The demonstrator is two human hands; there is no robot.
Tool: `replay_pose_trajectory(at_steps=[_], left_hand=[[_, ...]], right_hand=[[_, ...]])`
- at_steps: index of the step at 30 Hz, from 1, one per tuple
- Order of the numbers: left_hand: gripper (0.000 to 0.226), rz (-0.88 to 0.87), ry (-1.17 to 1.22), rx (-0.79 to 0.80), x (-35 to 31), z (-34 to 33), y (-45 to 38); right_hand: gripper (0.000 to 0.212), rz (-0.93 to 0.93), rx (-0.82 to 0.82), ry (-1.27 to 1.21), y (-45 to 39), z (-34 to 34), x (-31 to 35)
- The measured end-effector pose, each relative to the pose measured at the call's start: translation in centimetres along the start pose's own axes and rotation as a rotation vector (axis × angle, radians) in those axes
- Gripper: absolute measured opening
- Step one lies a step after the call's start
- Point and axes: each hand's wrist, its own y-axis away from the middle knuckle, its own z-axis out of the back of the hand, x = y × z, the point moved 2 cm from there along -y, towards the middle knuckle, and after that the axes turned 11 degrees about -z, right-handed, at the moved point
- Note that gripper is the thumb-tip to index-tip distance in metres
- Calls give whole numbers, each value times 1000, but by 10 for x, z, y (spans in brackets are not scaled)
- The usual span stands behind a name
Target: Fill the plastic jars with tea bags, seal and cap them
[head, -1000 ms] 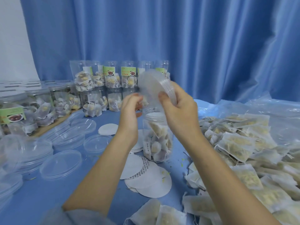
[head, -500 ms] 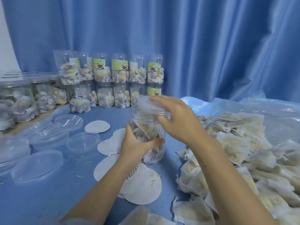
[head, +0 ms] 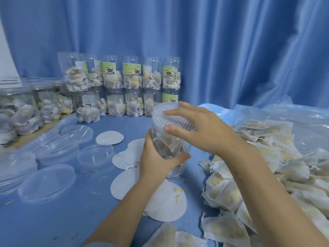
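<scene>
A clear plastic jar (head: 169,148) filled with tea bags stands tilted at the table's middle. My left hand (head: 156,159) grips its body from the left, thumb across the front. A clear cap (head: 170,118) sits on the jar's mouth, with a white liner showing through it. My right hand (head: 201,131) holds the cap from the right, fingers over its top and thumb on its near rim. Loose tea bags (head: 258,168) are heaped on plastic sheeting to the right. White round seal discs (head: 165,202) lie under and around the jar.
Filled jars (head: 124,86) are stacked in two rows at the back against a blue curtain (head: 213,50), with more filled jars (head: 21,111) at the far left. Clear spare caps (head: 53,157) lie in piles on the blue table at the left.
The cap came down from mid-air onto the jar's mouth. My left hand left the cap and took hold of the jar's body. My view shifted, so the stacked jars sit lower.
</scene>
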Motion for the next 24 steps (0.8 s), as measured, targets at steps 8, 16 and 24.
replay_pose_trajectory(at_steps=[8, 16, 24], left_hand=[[111, -70, -149, -20, -8, -4, 6], [115, -200, -304, -6, -15, -6, 13], [118, -298, -404, 42, -18, -7, 12]], right_hand=[[70, -151, -2, 46, 6, 9, 4], [86, -371, 51, 290, 17, 30, 4], [116, -201, 337, 241, 20, 38, -6]])
